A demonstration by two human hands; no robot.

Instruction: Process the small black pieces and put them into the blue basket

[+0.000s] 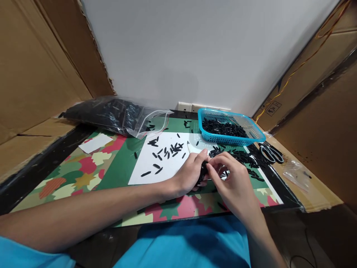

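Note:
My left hand point(187, 172) is closed around a bunch of small black strip-like pieces point(202, 174) near the front of the table. Thumb and fingers pinched, my right hand point(230, 175) meets the bunch from the right; what lies between its fingertips is too small to make out. Loose black pieces point(176, 148) are scattered over a white sheet point(142, 163) left of and beyond my hands. A denser heap of the same pieces point(237, 155) lies just behind my right hand.
A blue plastic basket point(234, 140) holds many black pieces at the back right. Black-handled scissors point(269, 153) and a small clear bag point(297, 176) lie at the right. A large zip bag point(111, 113) of black material rests at back left, near a white card point(95, 143). Cardboard walls flank the table.

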